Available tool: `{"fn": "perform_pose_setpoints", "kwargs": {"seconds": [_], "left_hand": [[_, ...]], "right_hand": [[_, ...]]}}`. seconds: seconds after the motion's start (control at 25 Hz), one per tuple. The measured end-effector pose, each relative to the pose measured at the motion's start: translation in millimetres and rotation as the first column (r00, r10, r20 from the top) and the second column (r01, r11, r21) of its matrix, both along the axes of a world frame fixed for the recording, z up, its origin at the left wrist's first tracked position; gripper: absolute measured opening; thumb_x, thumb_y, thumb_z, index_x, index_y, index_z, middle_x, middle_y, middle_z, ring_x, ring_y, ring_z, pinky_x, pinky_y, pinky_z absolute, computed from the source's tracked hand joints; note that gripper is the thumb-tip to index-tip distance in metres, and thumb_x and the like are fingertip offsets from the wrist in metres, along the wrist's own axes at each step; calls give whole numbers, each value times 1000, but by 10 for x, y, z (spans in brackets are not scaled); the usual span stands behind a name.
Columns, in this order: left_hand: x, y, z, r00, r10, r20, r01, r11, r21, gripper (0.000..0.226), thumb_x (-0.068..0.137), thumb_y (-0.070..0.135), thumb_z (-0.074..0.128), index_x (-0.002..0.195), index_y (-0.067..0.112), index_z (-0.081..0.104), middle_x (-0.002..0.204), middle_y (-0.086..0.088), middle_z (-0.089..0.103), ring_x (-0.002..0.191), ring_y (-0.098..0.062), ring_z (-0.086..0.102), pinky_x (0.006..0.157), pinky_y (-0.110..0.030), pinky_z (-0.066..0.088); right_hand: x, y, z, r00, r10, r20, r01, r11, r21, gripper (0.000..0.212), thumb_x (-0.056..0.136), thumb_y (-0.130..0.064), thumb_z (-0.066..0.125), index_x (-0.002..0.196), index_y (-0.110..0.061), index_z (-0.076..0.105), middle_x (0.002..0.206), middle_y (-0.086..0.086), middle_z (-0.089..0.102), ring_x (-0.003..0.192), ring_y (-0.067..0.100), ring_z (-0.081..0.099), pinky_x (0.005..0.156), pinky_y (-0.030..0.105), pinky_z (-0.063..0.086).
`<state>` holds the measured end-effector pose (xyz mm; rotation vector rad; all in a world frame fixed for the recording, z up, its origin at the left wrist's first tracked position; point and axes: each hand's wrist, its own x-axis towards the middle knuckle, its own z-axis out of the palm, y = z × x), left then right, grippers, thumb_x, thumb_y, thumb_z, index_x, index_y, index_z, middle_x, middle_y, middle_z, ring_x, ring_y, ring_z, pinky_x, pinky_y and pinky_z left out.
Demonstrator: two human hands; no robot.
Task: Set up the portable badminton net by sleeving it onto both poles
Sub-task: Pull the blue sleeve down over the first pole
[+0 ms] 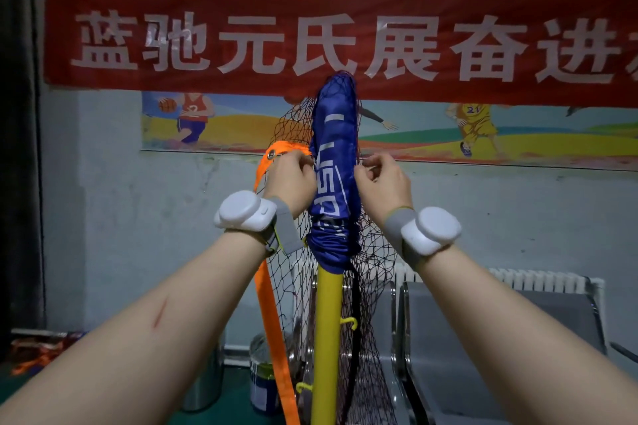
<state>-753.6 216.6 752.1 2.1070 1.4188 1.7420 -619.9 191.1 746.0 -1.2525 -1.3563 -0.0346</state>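
Both forearms reach forward and up. The left hand (291,179) and right hand (383,183) are level with each other. Each has its fingers curled and pinches one side edge of the blue sleeve (333,162) (the fingertip contact is hidden behind the knuckles).

The sleeve stands directly between the hands, equally near to both. Its long axis is upright, running from above the hands to below the wrists. There the fabric bunches and the bare yellow pole (326,338) continues down between the forearms.

The net mesh (376,262) hangs around the sleeve and under the right wrist. The orange band (272,321) drops from beside the left hand.

The coming move is probably a straight pull down along the pole axis. Both hands should pull evenly so the sleeve does not bunch further.

Beyond the hands, a red banner (345,3) spans the wall.
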Motion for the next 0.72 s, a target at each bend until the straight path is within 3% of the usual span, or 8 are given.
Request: {"fn": "perform_pose_setpoints", "kwargs": {"seconds": [0.12, 0.24, 0.48, 0.6, 0.72], "left_hand": [[63, 54, 82, 997, -63, 39, 63, 998, 17, 30, 93, 10, 40, 110, 6, 64, 113, -12, 67, 105, -28, 59, 85, -29, 43], [101, 141, 109, 994, -82, 76, 82, 997, -1, 28, 93, 11, 44, 113, 3, 63, 116, -14, 65, 110, -29, 57, 93, -33, 44], [154, 287, 19, 996, -53, 72, 56, 998, -32, 16, 91, 10, 49, 93, 2, 62, 98, -16, 65, 95, -31, 58, 83, -33, 45], [159, 308, -79, 998, -53, 29, 56, 992, -111, 14, 91, 9, 47, 79, 8, 54, 83, -10, 57, 82, -27, 53, 71, -28, 37], [143, 282, -81, 996, -66, 55, 73, 987, -145, 16, 89, 9, 48, 73, 9, 51, 80, -9, 55, 78, -24, 49, 70, -28, 37]], "right_hand": [[-69, 98, 122, 998, 21, 55, -22, 1000, 7, 23, 91, -22, 49, 107, -7, 58, 97, 9, 62, 92, 26, 55, 81, 31, 42], [-34, 154, 138, 994, -4, 109, 7, 999, -32, 10, 91, -17, 48, 87, -9, 53, 87, 8, 55, 85, 26, 49, 73, 30, 37], [35, 100, -16, 991, 20, 133, -9, 997, -83, 18, 87, -17, 51, 70, -14, 47, 75, 6, 53, 74, 25, 46, 71, 33, 42], [23, 82, -149, 990, 17, 139, 0, 993, -116, 30, 86, -17, 51, 59, -18, 39, 71, 6, 52, 73, 25, 46, 74, 36, 47], [33, 65, -122, 994, 36, 99, -19, 985, -170, 27, 83, -20, 51, 59, -19, 39, 67, 3, 50, 72, 24, 46, 72, 35, 46]]}}
